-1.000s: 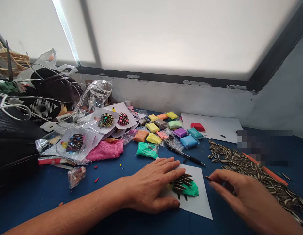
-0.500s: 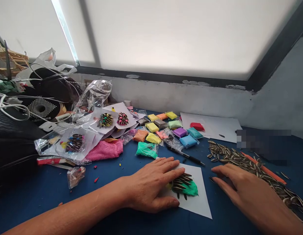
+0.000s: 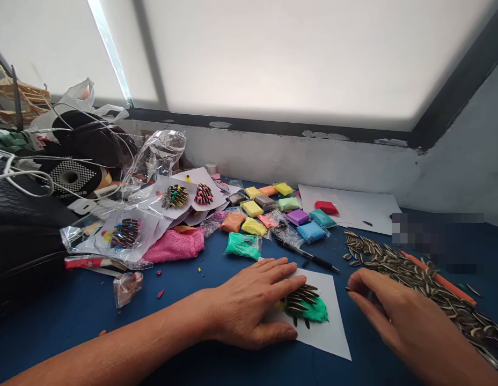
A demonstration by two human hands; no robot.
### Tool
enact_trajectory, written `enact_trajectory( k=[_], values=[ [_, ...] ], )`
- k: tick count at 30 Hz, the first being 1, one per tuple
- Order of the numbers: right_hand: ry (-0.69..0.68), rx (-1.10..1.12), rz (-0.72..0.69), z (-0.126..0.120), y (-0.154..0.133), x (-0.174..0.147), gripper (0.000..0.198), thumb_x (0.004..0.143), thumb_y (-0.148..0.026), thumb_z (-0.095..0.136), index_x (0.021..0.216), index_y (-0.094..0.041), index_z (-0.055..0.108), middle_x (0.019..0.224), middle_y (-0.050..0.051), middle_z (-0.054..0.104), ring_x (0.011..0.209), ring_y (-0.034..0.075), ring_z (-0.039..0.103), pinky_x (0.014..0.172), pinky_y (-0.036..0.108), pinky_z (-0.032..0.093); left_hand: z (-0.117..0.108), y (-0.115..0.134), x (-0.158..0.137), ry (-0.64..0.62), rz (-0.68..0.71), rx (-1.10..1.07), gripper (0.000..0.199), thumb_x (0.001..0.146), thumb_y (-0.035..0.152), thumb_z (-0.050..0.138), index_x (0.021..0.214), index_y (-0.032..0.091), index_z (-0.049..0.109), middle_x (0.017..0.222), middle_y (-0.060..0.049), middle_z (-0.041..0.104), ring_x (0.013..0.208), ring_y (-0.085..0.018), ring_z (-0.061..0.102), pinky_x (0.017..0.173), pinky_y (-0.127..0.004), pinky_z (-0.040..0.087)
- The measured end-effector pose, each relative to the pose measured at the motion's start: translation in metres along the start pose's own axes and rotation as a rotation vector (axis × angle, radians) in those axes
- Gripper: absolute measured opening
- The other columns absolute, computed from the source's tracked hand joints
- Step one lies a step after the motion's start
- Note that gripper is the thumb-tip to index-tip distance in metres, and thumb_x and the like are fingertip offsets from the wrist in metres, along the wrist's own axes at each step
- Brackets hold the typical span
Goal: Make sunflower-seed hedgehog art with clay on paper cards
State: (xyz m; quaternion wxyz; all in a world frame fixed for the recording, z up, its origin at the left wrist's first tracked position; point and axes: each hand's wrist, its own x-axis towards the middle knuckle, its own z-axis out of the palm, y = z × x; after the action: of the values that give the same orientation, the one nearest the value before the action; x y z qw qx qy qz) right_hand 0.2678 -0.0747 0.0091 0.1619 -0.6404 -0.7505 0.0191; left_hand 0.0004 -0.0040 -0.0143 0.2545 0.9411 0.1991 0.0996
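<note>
On the left of the bench [image 3: 80,311], seed-covered figures [image 3: 126,233] lie on their own white papers, some under clear plastic; probably they are put aside so that the working place is free. Next comes the left hand [image 3: 259,305], flat, with its fingers extended and a little apart, gripping nothing; it presses on the white sheet [image 3: 327,343], I suppose to prevent sliding. Behind it, the packets of coloured clay [image 3: 290,203] stand within reach. The green clay [image 3: 316,311] is on this sheet, just beside the left fingers, with seeds stuck in its left part and its right part bare. The right hand [image 3: 410,316] hangs beyond the sheet's edge, its thumb and forefinger almost meeting; between them seems pinched a dark seed [image 3: 348,289], mostly hidden. The seed pile [image 3: 416,277] lies near this hand, which perhaps makes picking shorter.
</note>
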Motion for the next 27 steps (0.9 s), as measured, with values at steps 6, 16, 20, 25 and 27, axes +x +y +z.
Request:
enact_trajectory(
  k=[6,16,20,25,27],
  values=[
    [-0.064,0.272,-0.117,0.001,-0.025,-0.006,0.018,0.094,-0.028,0.053,0.085,-0.029,0.069,0.075,-0.004,0.072,0.062,0.012,0.069,0.055,0.019,0.053,0.002,-0.002,0.001,0.012,0.01,0.015,0.079,0.09,0.055,0.059,0.155,0.02,0.032,0.161,-0.012,0.028,0.15,-0.032,0.022,0.121,-0.05,0.021],
    [0.036,0.137,-0.28,0.022,-0.029,-0.009,0.019,0.096,-0.019,0.05,0.094,-0.028,0.067,0.081,-0.001,0.07,0.063,0.012,0.069,0.054,0.02,0.051,0.004,-0.003,0.0,0.009,0.013,0.02,0.076,0.091,0.054,0.059,0.155,0.023,0.032,0.162,-0.012,0.027,0.149,-0.035,0.022,0.12,-0.054,0.023],
    [0.046,0.111,-0.283,0.026,-0.031,-0.009,0.019,0.097,-0.018,0.049,0.093,-0.027,0.065,0.082,0.0,0.069,0.064,0.013,0.069,0.056,0.021,0.051,0.004,-0.002,0.0,0.009,0.013,0.02,0.077,0.09,0.054,0.059,0.155,0.022,0.032,0.161,-0.013,0.027,0.149,-0.036,0.022,0.12,-0.055,0.023],
    [0.058,0.092,-0.307,0.031,-0.033,-0.01,0.019,0.099,-0.019,0.047,0.094,-0.026,0.064,0.085,0.001,0.069,0.068,0.014,0.07,0.059,0.022,0.052,0.005,-0.002,0.0,0.021,0.013,0.013,0.078,0.09,0.054,0.06,0.155,0.023,0.033,0.161,-0.013,0.029,0.149,-0.037,0.023,0.119,-0.056,0.024],
    [0.04,0.065,-0.307,0.033,-0.033,-0.01,0.021,0.1,-0.019,0.045,0.094,-0.026,0.064,0.085,0.001,0.069,0.068,0.013,0.069,0.06,0.022,0.052,0.005,-0.003,0.0,0.027,0.015,0.015,0.078,0.09,0.054,0.06,0.155,0.022,0.033,0.16,-0.014,0.03,0.148,-0.037,0.024,0.119,-0.055,0.024]
  ],
)
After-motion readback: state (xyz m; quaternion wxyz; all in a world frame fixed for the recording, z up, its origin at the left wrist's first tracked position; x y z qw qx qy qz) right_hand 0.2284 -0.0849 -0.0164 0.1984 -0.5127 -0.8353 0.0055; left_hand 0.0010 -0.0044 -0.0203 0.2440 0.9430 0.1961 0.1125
